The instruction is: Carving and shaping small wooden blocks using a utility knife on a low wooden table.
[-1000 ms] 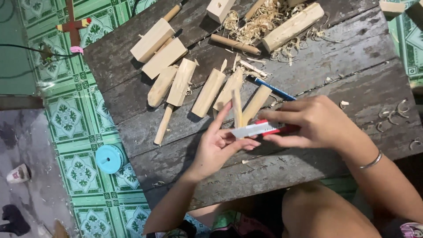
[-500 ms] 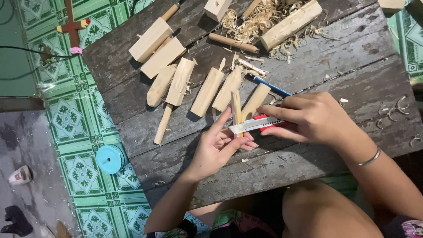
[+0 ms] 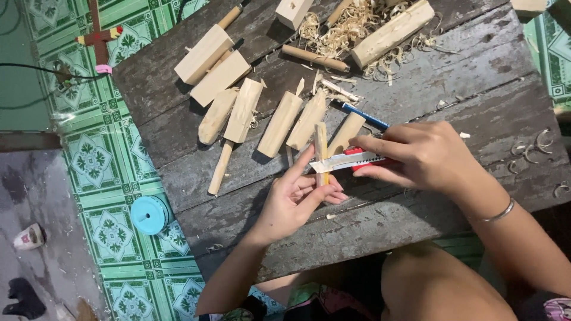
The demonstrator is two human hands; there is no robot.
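We hold a thin wooden stick (image 3: 321,151) upright on the plank table (image 3: 464,77), our left hand (image 3: 294,199) closed around its lower end, while our right hand (image 3: 425,156) grips a red utility knife (image 3: 345,160), blade laid across the stick

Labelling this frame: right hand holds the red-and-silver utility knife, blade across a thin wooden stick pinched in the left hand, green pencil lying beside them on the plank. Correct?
One thing is off: the pencil is blue, not green, as the head view shows. The rest stands: the right hand holds the utility knife, blade across the thin wooden stick pinched in the left hand.
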